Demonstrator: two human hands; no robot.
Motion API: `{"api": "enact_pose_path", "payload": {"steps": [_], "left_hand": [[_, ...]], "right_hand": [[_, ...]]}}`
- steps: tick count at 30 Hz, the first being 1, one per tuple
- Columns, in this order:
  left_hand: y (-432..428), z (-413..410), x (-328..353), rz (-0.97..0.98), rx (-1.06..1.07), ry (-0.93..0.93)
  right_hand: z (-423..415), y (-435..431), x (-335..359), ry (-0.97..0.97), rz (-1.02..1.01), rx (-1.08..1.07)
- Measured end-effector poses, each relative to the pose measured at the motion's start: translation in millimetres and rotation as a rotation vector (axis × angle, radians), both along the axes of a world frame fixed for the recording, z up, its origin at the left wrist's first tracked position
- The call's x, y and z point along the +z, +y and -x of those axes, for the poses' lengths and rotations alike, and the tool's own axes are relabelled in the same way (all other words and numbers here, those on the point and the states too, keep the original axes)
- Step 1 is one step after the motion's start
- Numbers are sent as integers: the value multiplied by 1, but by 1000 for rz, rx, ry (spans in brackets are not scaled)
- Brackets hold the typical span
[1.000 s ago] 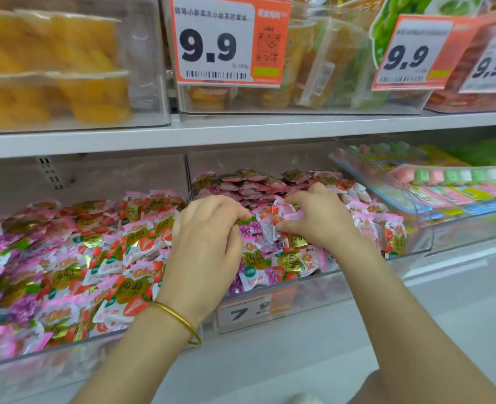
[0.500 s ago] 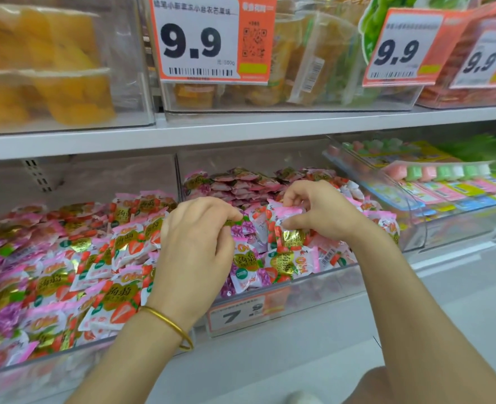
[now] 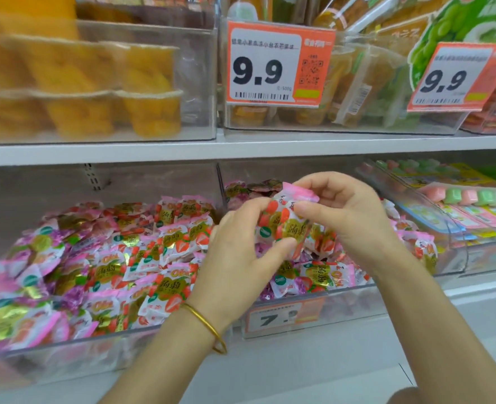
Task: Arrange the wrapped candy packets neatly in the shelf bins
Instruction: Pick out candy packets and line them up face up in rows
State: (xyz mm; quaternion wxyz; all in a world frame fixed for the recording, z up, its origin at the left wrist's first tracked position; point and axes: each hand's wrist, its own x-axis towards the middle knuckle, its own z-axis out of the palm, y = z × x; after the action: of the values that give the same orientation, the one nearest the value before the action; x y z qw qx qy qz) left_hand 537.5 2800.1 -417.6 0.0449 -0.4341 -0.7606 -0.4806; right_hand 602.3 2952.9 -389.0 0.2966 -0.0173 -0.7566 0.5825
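Observation:
Two clear shelf bins hold heaps of wrapped candy packets. The left bin (image 3: 66, 349) is full of pink, white and gold strawberry packets (image 3: 142, 258). The middle bin (image 3: 343, 304) holds a mix of strawberry and purple packets (image 3: 319, 277). Both my hands are raised above the middle bin. My left hand (image 3: 238, 258) grips a small bunch of strawberry candy packets (image 3: 284, 223) from the left and below. My right hand (image 3: 343, 211) pinches the same bunch from the right, with a pink packet end (image 3: 299, 193) sticking up between the fingers.
A third clear bin (image 3: 456, 252) at the right holds pastel block sweets and flat packs. The upper shelf (image 3: 241, 148) carries bins of yellow fruit cups (image 3: 142, 91) with 9.9 price tags (image 3: 276, 65). A 7.9 tag (image 3: 281, 316) hangs on the middle bin's front.
Both hands have lifted out of the middle bin's heap, bringing up a small bunch of strawberry packets held between them. The camera has moved closer to the shelf.

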Motion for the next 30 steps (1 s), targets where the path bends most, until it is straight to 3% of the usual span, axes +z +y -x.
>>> {"api": "enact_pose_path", "payload": {"steps": [4,8,12,15,19,24,30], "left_hand": [[-18,-3,7,-133,-26,-233],[-43,6,7,-196,0,-307],[-76,25,7,-93,29,-297],[-107,59,2,-36,221,-265],[-141,94,-11,140,489,-233],[-151,100,-14,182,501,-225],[-160,104,-11,162,531,-238]], "right_hand": [[5,-26,1,-11,81,50],[14,-54,4,-101,-20,50],[37,-82,5,-141,-169,-53],[64,-98,7,-192,-187,-123],[112,-124,1,-391,-281,-137],[167,-153,-8,-611,-287,-78],[188,-170,-26,-796,-824,-65]]}}
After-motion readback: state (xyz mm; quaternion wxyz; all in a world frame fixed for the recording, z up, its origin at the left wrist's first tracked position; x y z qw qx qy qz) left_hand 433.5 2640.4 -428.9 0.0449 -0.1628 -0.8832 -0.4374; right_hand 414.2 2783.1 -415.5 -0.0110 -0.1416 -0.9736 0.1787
